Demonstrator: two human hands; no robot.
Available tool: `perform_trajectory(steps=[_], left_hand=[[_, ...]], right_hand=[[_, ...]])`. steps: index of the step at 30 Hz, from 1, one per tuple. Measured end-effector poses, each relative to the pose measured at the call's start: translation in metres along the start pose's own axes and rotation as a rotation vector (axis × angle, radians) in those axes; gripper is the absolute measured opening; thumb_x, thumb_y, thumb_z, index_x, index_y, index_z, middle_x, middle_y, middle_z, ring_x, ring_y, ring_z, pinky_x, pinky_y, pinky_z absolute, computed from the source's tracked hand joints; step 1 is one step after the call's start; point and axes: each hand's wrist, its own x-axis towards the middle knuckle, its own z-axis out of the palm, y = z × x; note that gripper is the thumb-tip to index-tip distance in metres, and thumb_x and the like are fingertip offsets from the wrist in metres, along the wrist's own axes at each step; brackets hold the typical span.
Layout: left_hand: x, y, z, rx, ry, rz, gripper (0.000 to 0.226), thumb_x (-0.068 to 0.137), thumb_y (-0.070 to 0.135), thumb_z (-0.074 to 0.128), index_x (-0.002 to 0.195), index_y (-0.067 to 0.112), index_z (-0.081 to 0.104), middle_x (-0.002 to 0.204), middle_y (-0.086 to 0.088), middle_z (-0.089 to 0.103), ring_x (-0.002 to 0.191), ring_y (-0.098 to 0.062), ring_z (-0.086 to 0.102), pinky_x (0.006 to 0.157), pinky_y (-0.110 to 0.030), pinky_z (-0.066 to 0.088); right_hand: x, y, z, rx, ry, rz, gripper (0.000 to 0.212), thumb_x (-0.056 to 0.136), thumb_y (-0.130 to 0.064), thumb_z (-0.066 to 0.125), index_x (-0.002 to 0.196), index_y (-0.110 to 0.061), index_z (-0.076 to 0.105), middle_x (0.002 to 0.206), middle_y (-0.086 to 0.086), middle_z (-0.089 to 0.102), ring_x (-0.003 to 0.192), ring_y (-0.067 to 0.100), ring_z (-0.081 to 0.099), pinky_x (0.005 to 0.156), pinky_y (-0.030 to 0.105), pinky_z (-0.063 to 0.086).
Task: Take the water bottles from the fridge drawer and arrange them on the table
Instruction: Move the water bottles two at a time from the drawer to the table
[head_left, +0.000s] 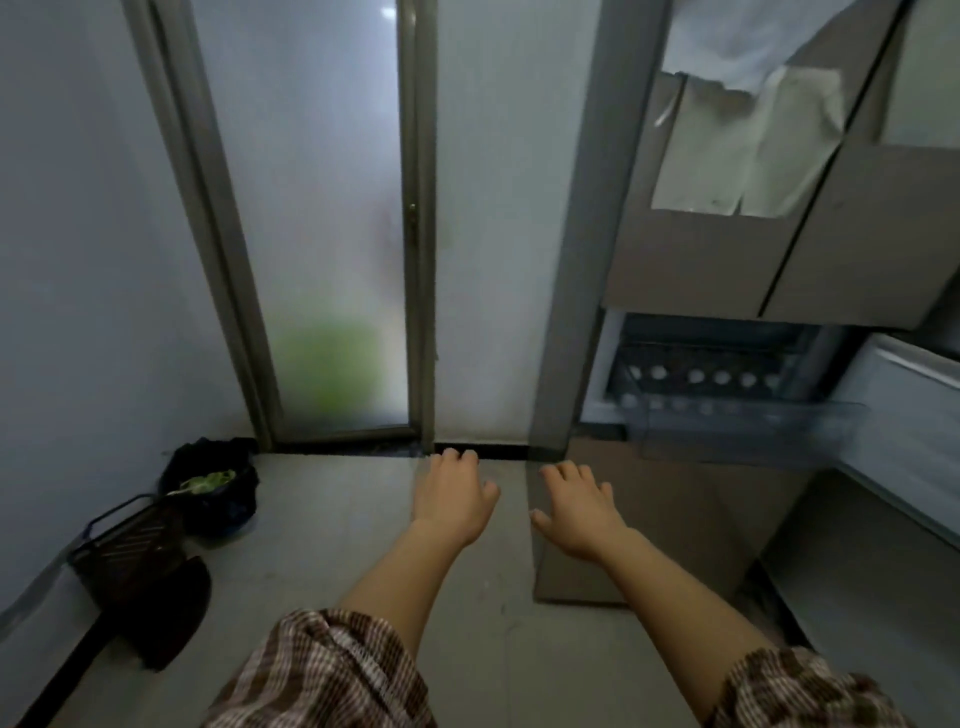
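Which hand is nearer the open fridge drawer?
The right hand: it hovers below and left of the fridge drawer, while the left hand lies farther off, before the frosted glass door.

bottles (698, 375) in open fridge drawer (748, 415) at right, bin (210, 486) left

Ahead I see a frosted glass sliding door (332, 234). On the grey floor (332, 545) at left, a black bag (228, 499), perhaps holding green leaves, sits just beside a dark slatted basket (130, 551).

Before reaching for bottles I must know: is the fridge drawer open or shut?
Open. The fridge drawer stands pulled forward, and round white bottle caps show inside it.
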Motion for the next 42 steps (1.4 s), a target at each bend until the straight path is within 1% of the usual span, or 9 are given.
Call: perform_trajectory(steps=[7,10,15,20,28,33,35,38,42], left_hand=[[0.102,0.121,0.055,-0.049,-0.011,0.216,0.039,0.095,0.037,0.045,0.123,0.012,0.054,0.126,-0.009,0.054,0.121,-0.027,0.047,0.093,-0.039,0.045],[0.153,0.166,0.081,-0.071,-0.04,0.291,0.038,0.095,0.036,0.044,0.125,0.013,0.053,0.127,-0.008,0.053,0.122,-0.026,0.046,0.092,-0.038,0.045],[0.237,0.222,0.121,-0.093,-0.098,0.368,0.037,0.098,0.035,0.043,0.128,0.014,0.05,0.13,-0.006,0.051,0.123,-0.024,0.045,0.093,-0.035,0.044],[0.301,0.263,0.154,-0.108,-0.151,0.373,0.038,0.098,0.033,0.043,0.13,0.015,0.05,0.133,-0.005,0.049,0.125,-0.022,0.042,0.096,-0.033,0.043],[0.383,0.292,0.207,-0.027,-0.201,0.31,0.033,0.095,0.026,0.046,0.126,0.014,0.052,0.135,-0.006,0.046,0.124,-0.023,0.041,0.096,-0.032,0.042],[0.424,0.305,0.232,0.148,-0.222,0.23,0.048,0.094,0.025,0.048,0.14,0.014,0.04,0.142,-0.009,0.041,0.132,-0.028,0.032,0.102,-0.035,0.038],[0.435,0.307,0.24,0.224,-0.234,0.205,0.053,0.093,0.024,0.049,0.144,0.016,0.036,0.144,-0.01,0.036,0.135,-0.031,0.027,0.102,-0.038,0.037],[0.445,0.307,0.251,0.319,-0.251,0.182,0.061,0.092,0.024,0.051,0.148,0.018,0.029,0.151,-0.01,0.027,0.141,-0.033,0.018,0.107,-0.039,0.031],[0.452,0.305,0.262,0.406,-0.275,0.141,0.067,0.091,0.025,0.051,0.151,0.021,0.021,0.155,-0.013,0.02,0.145,-0.035,0.009,0.111,-0.044,0.023]], right_hand=[[0.056,0.125,-0.031,0.006,0.112,0.16,0.053,0.095,-0.039,0.048,0.14,-0.015,0.034,0.143,0.008,0.036,0.133,0.029,0.032,0.107,0.049,0.031],[0.094,0.175,-0.044,0.001,0.131,0.232,0.054,0.096,-0.039,0.047,0.142,-0.015,0.032,0.143,0.007,0.037,0.134,0.028,0.032,0.107,0.048,0.031],[0.159,0.251,-0.061,0.017,0.148,0.314,0.05,0.099,-0.039,0.044,0.142,-0.016,0.033,0.144,0.006,0.037,0.134,0.027,0.032,0.107,0.045,0.03],[0.214,0.315,-0.068,0.071,0.141,0.342,0.051,0.099,-0.038,0.043,0.144,-0.018,0.03,0.147,0.004,0.035,0.139,0.026,0.028,0.11,0.046,0.027],[0.32,0.399,-0.054,0.081,0.053,0.235,0.043,0.097,-0.035,0.045,0.136,-0.015,0.041,0.14,0.009,0.044,0.127,0.029,0.039,0.103,0.043,0.037],[0.382,0.431,-0.032,0.162,-0.031,0.06,0.046,0.096,-0.03,0.047,0.14,-0.02,0.041,0.142,0.008,0.047,0.124,0.03,0.047,0.099,0.041,0.044],[0.401,0.437,-0.025,0.208,-0.056,0.013,0.045,0.096,-0.025,0.046,0.141,-0.022,0.04,0.138,0.01,0.049,0.116,0.03,0.053,0.092,0.04,0.048],[0.419,0.444,-0.017,0.267,-0.1,-0.028,0.049,0.096,-0.018,0.04,0.143,-0.03,0.032,0.131,0.011,0.048,0.108,0.03,0.054,0.085,0.038,0.049],[0.436,0.449,-0.006,0.313,-0.161,-0.077,0.056,0.098,-0.017,0.038,0.147,-0.039,0.023,0.148,0.005,0.038,0.126,0.026,0.046,0.099,0.036,0.044]])
